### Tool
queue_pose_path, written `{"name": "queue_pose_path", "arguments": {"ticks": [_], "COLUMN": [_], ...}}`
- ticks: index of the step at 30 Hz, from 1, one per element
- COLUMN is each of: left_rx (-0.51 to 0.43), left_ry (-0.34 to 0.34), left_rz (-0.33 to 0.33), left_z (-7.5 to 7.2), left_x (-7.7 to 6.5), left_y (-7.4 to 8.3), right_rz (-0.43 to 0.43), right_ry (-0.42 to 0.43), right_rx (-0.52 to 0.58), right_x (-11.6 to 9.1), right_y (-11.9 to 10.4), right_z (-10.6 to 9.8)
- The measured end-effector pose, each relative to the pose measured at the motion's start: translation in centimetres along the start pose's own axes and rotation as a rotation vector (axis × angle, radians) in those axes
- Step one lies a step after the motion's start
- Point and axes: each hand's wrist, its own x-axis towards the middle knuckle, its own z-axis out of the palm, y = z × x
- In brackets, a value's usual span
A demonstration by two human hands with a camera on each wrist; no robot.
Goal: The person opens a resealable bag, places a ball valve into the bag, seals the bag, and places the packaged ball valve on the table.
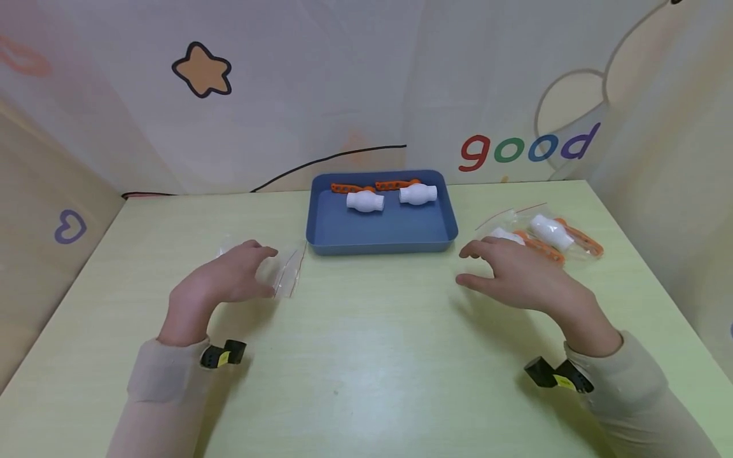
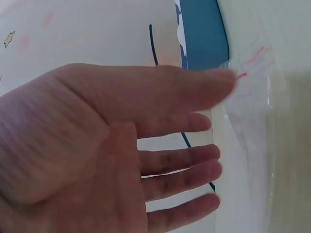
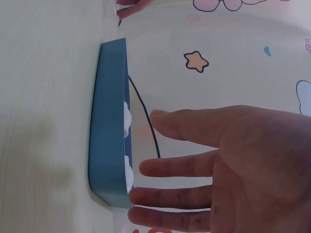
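Note:
My left hand, thumb and fingers spread apart, hovers over a clear zip bag on the left of the table. The bag looks flat, with a red line along its edge. On the right, my right hand also has its fingers extended and holds nothing. It partly hides two clear bags, each with a white bulging tube-like piece and an orange strip with holes. A blue tray stands between the hands, further back. Inside lie two white bulging pieces and two orange strips.
The pale table ends at the back against a printed cloth with a star and the word "good". More cloth hangs at both sides. A small black device with a yellow label is strapped to each wrist.

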Motion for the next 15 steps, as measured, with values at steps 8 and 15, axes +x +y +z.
{"name": "queue_pose_path", "arguments": {"ticks": [8, 15], "left_rx": [0.043, 0.088], "left_ry": [0.003, -0.05], "left_rz": [0.0, 0.005], "left_z": [0.4, 1.3], "left_x": [0.4, 1.3], "left_y": [-0.8, -1.0], "right_rz": [-0.019, -0.015], "right_ry": [-0.038, -0.072], "right_rx": [0.006, 0.012], "right_x": [-0.1, -0.2], "right_y": [0.1, 0.0], "right_z": [0.1, 0.2]}}
